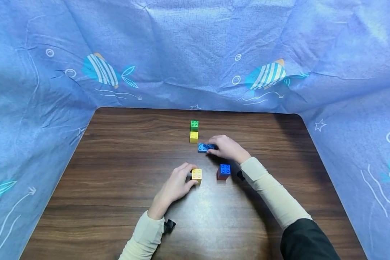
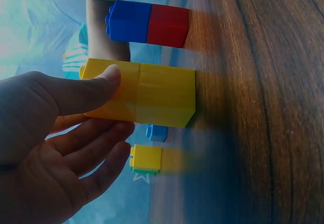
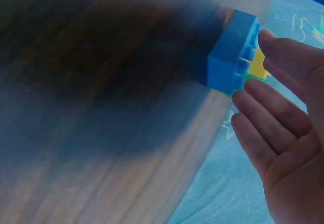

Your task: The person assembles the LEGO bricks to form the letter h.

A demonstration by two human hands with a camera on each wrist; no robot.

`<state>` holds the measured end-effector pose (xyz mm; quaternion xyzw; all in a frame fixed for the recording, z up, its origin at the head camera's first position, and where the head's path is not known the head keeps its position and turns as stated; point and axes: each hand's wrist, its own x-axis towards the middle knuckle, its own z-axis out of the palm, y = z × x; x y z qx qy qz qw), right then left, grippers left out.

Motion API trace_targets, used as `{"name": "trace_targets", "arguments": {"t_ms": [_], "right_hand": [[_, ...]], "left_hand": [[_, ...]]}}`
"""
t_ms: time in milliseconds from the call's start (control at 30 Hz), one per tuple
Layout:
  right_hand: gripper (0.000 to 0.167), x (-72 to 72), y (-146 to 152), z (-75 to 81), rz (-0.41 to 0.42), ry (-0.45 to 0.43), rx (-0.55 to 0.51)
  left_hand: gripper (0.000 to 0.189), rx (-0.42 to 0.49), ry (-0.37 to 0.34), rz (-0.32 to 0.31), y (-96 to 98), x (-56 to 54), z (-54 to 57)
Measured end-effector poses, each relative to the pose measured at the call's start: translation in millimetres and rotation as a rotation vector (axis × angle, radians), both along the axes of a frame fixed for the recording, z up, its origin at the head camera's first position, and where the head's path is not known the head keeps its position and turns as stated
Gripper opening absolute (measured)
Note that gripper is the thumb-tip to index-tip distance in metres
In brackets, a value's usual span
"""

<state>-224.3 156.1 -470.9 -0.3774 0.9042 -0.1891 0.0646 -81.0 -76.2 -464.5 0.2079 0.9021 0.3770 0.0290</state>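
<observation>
My left hand (image 1: 178, 182) pinches a stack of two yellow toy bricks (image 1: 196, 176) between thumb and fingers. In the left wrist view the thumb lies along the upper yellow brick (image 2: 126, 90), near the seam with the lower yellow brick (image 2: 164, 95). Farther forward, my right hand (image 1: 226, 146) is at the right end of a long blue brick (image 1: 206, 147), which lies flat, studs up. From the right wrist, the blue brick (image 3: 230, 57) shows beside the spread thumb and fairly straight fingers (image 3: 271, 107), with the fingertips close by its studs.
A blue brick on a red one forms a stack (image 1: 223, 172) right of the yellow stack, close to the right forearm. Behind the long blue brick stand a yellow brick (image 1: 194, 137) and a green brick (image 1: 194, 125). Blue fish-print cloth (image 1: 188, 54) borders the wooden table (image 1: 123, 144).
</observation>
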Motion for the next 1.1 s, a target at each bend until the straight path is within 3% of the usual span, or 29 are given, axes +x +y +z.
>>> {"name": "trace_targets", "arguments": {"t_ms": [433, 1100], "right_hand": [[0.028, -3.0, 2.2, -10.2, -0.003, -0.005, -0.005], [0.042, -1.0, 6.6, -19.5, -0.011, -0.015, -0.023]], "left_hand": [[0.038, 0.011, 0.015, 0.0, 0.2, -1.9, -1.4], [0.04, 0.03, -0.011, -0.001, -0.6, -1.7, -0.3]]}}
